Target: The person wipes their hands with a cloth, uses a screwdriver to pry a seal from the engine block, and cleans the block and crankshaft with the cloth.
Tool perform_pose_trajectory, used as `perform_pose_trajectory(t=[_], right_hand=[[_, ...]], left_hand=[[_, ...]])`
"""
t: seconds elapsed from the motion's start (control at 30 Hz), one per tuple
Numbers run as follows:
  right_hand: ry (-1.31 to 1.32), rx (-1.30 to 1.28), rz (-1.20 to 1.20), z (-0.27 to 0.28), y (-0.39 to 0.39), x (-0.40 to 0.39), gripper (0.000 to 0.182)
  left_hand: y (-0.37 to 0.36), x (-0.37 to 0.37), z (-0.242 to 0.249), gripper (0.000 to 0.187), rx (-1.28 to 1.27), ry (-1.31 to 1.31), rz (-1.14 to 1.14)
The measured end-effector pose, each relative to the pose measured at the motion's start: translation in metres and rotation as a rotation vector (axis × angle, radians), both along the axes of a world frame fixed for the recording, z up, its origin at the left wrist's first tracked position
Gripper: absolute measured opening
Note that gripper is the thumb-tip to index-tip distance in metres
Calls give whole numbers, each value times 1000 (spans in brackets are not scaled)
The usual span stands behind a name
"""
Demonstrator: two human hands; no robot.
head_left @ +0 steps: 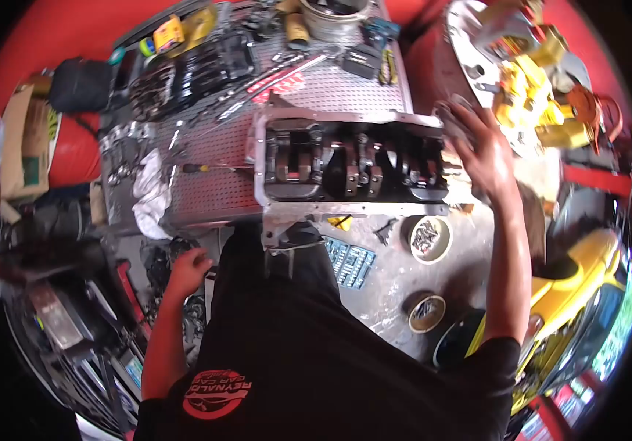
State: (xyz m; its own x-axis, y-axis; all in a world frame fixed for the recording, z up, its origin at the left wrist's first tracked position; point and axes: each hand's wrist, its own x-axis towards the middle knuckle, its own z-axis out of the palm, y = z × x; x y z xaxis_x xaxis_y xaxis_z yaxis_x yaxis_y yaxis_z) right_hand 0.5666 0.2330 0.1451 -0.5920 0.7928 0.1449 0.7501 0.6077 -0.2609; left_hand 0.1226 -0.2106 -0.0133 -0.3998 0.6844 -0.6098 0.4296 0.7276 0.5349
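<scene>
Head view. Engine block (354, 207), one: open side showing, crankshaft (361, 165) inside, its end just beside the right fingers. Right hand (483, 151): fingers bent; whether gripping, cannot tell. Left hand (189, 273): fingers loosely curled, part-open, well apart from the block; white cloth (152, 195) beyond its fingertips.

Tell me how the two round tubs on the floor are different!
The tub nearer the engine block looks bigger, and the farther tub looks smaller. The nearer tub shows lots of pale, silvery bits, while the bits in the farther tub look darker. Both tubs are round, with light rims, and both have small pieces inside.
</scene>
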Motion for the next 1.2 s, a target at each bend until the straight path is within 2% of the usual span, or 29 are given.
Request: perform_pose_trajectory(t=[0.03,0.1,0.17,0.23,0.3,0.4,0.5,0.53,0.6,0.7,0.77,0.83,0.87,0.9,0.93,0.97,1.03,1.13,1.2], right_hand=[[44,-17,115,2,12,-33,38],[12,-268,234,7,23,-106,42],[-18,-302,400,-17,33,-170,43],[-77,-347,518,-34,31,-226,39],[-62,-566,641,-87,36,-267,33],[-26,-635,626,-127,25,-295,26],[-75,-608,681,-125,26,-299,26],[-103,-651,687,-113,26,-297,26],[-141,-495,756,-108,28,-299,25],[-184,-358,824,-100,35,-291,22],[-288,-85,834,-99,56,-284,27],[-203,-233,694,-98,85,-269,25],[-120,-190,575,-81,79,-265,22],[-81,-254,549,-79,74,-266,28],[-48,-422,583,-84,65,-268,31],[-12,-594,608,-88,51,-270,34],[-66,-558,704,-107,30,-282,36],[-242,-542,736,-105,27,-308,38],[-313,-610,741,-93,26,-311,40]], left_hand=[[2,7,2,38,35,14,5],[-1,21,8,39,58,-5,84],[-4,32,17,39,39,-74,229],[-35,38,4,39,27,-8,243],[-51,49,11,39,-71,-38,325],[-125,61,-32,40,-9,-35,437],[-149,89,-35,44,-192,-289,881],[-160,92,-43,50,-247,-322,858],[-189,97,-75,51,-280,-262,823],[-195,103,-73,51,-319,-209,854],[-208,99,-83,51,-272,-188,847],[-203,86,-80,52,-261,-160,824],[-196,82,-80,52,-249,-148,827],[-190,82,-80,52,-243,-139,834],[-206,76,-101,49,-260,-101,765],[-194,71,-94,47,-282,-79,677],[-192,56,-110,48,-272,-96,609],[-131,30,-55,48,-257,98,433],[-132,13,-57,47,-158,86,526]])
